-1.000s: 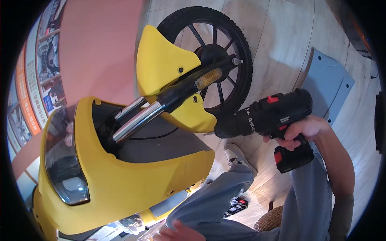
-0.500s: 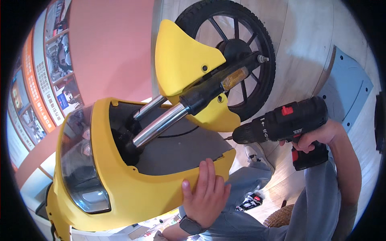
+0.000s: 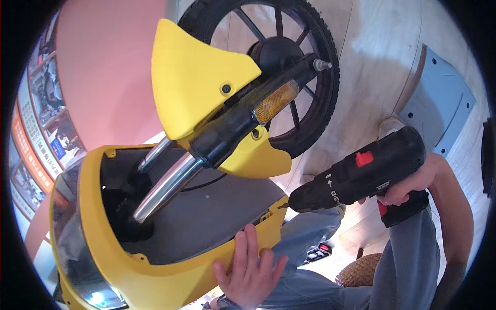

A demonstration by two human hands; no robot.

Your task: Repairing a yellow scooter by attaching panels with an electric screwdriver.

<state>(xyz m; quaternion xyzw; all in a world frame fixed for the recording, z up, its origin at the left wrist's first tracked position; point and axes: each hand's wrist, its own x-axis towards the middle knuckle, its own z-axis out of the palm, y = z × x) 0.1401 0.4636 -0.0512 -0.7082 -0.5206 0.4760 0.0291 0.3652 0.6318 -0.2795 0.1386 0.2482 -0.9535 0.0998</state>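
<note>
The person's right hand point(image 3: 408, 183) is closed around the grip of a black cordless drill point(image 3: 361, 178) with a red switch on top and a red-trimmed battery below the fist. The drill lies almost level, its bit pointing toward the left hand, and the tip touches or nearly touches the upper right corner of a yellow scooter front panel point(image 3: 170, 276); I cannot tell whether the bit is seated in a screw there. The left hand point(image 3: 250, 268) holds nothing: it lies flat with the fingers spread, palm pressed against the lower edge of that yellow panel, just below and to the left of the drill tip. Within the panel, above the left hand, a grey inner plate point(image 3: 217, 212) shows, and a shiny metal fork tube point(image 3: 165, 186) runs up out of the panel's dark hollow into a black fork leg point(image 3: 243, 121) carrying an amber reflector point(image 3: 275, 101). A yellow mudguard point(image 3: 201, 77) wraps that leg, well above both hands, and behind it stands the black spoked front wheel point(image 3: 310, 57). Far left of the left hand, the panel's dark headlight lens point(image 3: 70, 258) curves downward. Beyond the right hand, a blue-grey flat plate point(image 3: 439, 108) lies on the pale wooden floor point(image 3: 377, 62). The person's legs in blue-grey trousers point(image 3: 408, 263) fill the space under the drill.
</note>
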